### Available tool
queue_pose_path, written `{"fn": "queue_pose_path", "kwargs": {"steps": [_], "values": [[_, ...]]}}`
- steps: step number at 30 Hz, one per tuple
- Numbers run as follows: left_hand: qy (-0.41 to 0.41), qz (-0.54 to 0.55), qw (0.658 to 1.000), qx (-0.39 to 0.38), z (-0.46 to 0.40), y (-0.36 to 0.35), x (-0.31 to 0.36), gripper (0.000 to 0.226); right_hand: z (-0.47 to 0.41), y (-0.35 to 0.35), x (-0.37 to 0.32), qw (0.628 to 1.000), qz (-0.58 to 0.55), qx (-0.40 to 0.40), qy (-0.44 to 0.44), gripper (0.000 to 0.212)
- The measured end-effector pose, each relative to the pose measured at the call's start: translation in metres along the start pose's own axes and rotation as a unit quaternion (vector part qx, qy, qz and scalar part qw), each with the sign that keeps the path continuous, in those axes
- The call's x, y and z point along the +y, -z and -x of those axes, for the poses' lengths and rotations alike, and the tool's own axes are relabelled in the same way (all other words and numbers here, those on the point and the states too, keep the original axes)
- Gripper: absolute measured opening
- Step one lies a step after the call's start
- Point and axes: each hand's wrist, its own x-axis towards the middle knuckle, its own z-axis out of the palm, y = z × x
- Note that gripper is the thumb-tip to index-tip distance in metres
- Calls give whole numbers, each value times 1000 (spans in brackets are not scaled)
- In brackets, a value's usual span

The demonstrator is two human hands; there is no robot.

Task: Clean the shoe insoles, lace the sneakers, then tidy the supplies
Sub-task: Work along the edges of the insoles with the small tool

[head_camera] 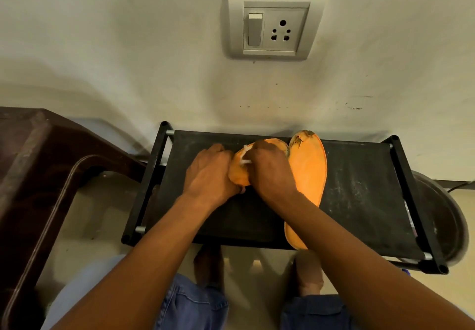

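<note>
Between the two hands, on the black fabric top of a low rack (pixel 359 193), two orange insoles can be counted. One insole (pixel 240 173) is gripped at its near-left edge by the left hand (pixel 209 173), whose fingers are curled around it, and it is bent upward under that grip. The right hand (pixel 270 170) is laid over the same insole with its fingers closed on a small white item (pixel 245 153) (too little of it is shown to say what it is), which is pressed against the orange surface. The second insole (pixel 309 173) lies flat just to the right of the right hand, partly covered by the right forearm, its far tip marked with dark, worn patches and its near end reaching the rack's front edge. Above the hands, one switch-and-socket plate (pixel 276 30) is set in the wall; left of the left hand, part of a brown plastic chair (pixel 38 165) is seen.
</note>
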Motion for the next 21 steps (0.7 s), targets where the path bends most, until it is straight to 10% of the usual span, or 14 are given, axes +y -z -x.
{"fn": "queue_pose_path", "kwargs": {"steps": [5, 12, 21], "values": [[-5, -20, 1000, 0, -2, -2, -1, 70, -7, 11, 16, 993, -3, 84, -86, 19], [3, -8, 1000, 12, -4, -3, 1, 63, -6, -2, -9, 998, 26, -61, 14, 28], [1, -33, 999, -7, -5, -1, 2, 71, -14, 15, 31, 987, 0, 123, -104, 23]]}}
